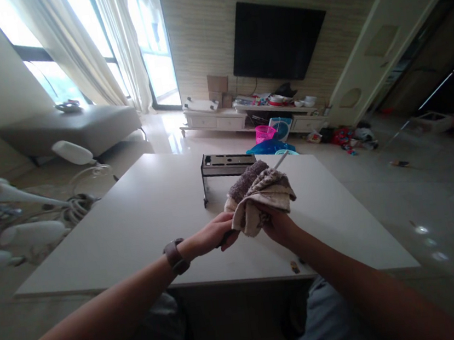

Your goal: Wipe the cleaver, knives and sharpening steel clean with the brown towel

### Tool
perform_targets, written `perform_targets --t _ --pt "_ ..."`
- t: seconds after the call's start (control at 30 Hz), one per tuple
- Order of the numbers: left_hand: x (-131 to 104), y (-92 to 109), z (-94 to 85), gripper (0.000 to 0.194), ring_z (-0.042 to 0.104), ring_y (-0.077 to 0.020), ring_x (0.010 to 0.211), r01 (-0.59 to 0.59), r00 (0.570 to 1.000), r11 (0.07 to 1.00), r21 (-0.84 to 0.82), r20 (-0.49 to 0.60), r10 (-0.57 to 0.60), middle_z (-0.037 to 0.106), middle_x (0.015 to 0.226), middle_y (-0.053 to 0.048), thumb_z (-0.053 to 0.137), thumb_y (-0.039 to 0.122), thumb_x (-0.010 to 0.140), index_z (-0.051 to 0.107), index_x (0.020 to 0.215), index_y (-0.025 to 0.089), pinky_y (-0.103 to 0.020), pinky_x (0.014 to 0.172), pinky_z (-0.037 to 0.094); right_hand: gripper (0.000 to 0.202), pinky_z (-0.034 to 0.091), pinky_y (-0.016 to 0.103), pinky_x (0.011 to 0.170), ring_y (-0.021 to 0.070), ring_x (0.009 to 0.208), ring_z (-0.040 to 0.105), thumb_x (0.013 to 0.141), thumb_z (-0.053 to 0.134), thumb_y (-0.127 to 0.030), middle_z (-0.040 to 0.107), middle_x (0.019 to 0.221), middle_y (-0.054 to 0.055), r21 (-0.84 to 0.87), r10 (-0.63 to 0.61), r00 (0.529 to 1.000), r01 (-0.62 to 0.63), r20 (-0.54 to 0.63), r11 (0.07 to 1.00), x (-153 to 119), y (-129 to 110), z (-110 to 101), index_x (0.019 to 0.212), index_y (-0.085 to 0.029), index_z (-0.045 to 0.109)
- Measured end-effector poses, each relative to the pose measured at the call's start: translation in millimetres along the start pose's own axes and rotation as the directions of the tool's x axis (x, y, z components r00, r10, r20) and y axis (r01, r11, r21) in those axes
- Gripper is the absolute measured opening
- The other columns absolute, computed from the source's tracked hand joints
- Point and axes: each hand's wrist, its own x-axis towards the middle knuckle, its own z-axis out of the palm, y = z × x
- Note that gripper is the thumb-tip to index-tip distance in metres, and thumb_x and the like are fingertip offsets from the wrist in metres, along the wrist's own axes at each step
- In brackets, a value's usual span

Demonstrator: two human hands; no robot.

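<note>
A beige and dark-brown cloth [271, 192] is bunched up over the white table, with both hands at it. My left hand [218, 232], closed, grips its lower left side; a dark edge shows beneath those fingers, too little to name. Under the cloth's right side is my right hand [279, 227], its fingers mostly covered by the folds, apparently grasping it. A thin pale rod [281, 159] sticks out behind the cloth at the upper right; I cannot tell whether it is held. Just beyond stands a dark metal frame with slots in its top [228, 164].
The white table [135, 231] spreads out before me. A small orange and black object [294, 266] lies at its near edge. Past the far edge are a pink basket [265, 133] and blue tubs [271, 147]. White lamp-like parts [31, 232] and cables are at left.
</note>
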Motion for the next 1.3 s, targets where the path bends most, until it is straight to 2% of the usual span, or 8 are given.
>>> perform_targets --t 0.1,0.23,0.43,0.53,0.77,0.97,1.17,1.3 --pt "-2 5 1.0 0.034 0.039 -0.0072 0.038 0.045 0.998 0.995 0.091 0.034 -0.048 0.046 0.044 0.004 0.057 0.040 0.089 0.052 0.063 0.018 -0.019 0.039 0.028 0.049 0.057 0.040 0.102 0.0222 0.109 0.072 0.064 0.090 -0.026 0.078 0.114 0.000 0.026 0.034 0.999 -0.035 0.019 0.999 -3 -6 4 0.109 -0.028 0.070" --pt "-1 7 2.4 0.037 0.040 -0.0074 0.039 0.043 0.999 0.987 0.155 0.012 -0.045 0.047 0.044 0.003 0.057 0.042 0.087 0.049 0.058 0.019 -0.020 0.040 0.027 0.046 0.057 0.039 0.102 0.0212 0.104 0.071 0.064 0.090 -0.025 0.078 0.113 0.001 0.030 0.015 1.000 -0.014 -0.008 0.999 -4 -13 8 0.105 -0.025 0.070" --pt "5 -4 0.9 0.027 0.038 -0.0086 0.044 0.046 0.986 0.957 0.287 -0.164 0.002 0.046 0.052 0.006 0.064 0.039 0.082 0.052 0.068 0.019 -0.021 0.043 0.031 0.048 0.058 0.038 0.097 0.0214 0.101 0.073 0.063 0.091 -0.024 0.079 0.109 0.001 -0.003 -0.059 0.995 0.059 -0.074 0.998 -2 -14 11 0.106 -0.024 0.070" --pt "5 -4 2.1 0.031 0.035 -0.0092 0.048 0.032 0.980 0.941 0.337 -0.194 0.037 0.044 0.056 0.006 0.064 0.046 0.086 0.054 0.074 0.019 -0.022 0.045 0.029 0.047 0.059 0.034 0.091 0.0195 0.094 0.074 0.059 0.091 -0.017 0.080 0.102 -0.002 -0.016 -0.077 0.990 0.076 -0.117 0.997 2 -15 9 0.101 -0.024 0.070" --pt "0 8 2.3 0.035 0.037 -0.0118 0.058 0.065 0.978 0.889 0.454 -0.207 0.034 0.045 0.066 0.004 0.061 0.051 0.090 0.059 0.081 0.017 -0.026 0.052 0.026 0.037 0.062 0.030 0.083 0.0169 0.086 0.075 0.061 0.088 -0.013 0.082 0.098 -0.002 0.018 -0.110 0.972 0.116 -0.209 0.993 31 -36 -19 0.092 -0.024 0.072" --pt "-1 8 -2.5 0.037 0.035 -0.0117 0.059 0.079 0.961 0.832 0.550 -0.264 0.083 0.042 0.063 0.004 0.068 0.047 0.085 0.053 0.067 0.018 -0.027 0.055 0.026 0.031 0.063 0.032 0.087 0.0153 0.090 0.077 0.070 0.080 -0.013 0.081 0.101 -0.004 0.043 -0.203 0.947 0.221 -0.250 0.974 52 -63 -48 0.098 -0.026 0.073" --pt "-5 11 -9.3 0.039 0.034 -0.0110 0.054 0.127 0.953 0.851 0.510 -0.302 0.038 0.040 0.059 0.005 0.070 0.048 0.081 0.052 0.064 0.018 -0.027 0.052 0.024 0.028 0.063 0.028 0.086 0.0125 0.096 0.077 0.078 0.075 -0.013 0.081 0.104 -0.005 0.057 -0.264 0.907 0.298 -0.328 0.953 59 -68 -60 0.102 -0.027 0.073" --pt "-7 14 -10.0 0.036 0.033 -0.0094 0.052 0.153 0.944 0.920 0.361 -0.329 -0.028 0.040 0.059 0.006 0.074 0.044 0.078 0.054 0.065 0.018 -0.026 0.050 0.023 0.019 0.064 0.026 0.084 0.0121 0.093 0.077 0.083 0.073 -0.017 0.082 0.101 -0.004 0.119 -0.231 0.900 0.293 -0.370 0.949 59 -70 -60 0.100 -0.026 0.075"
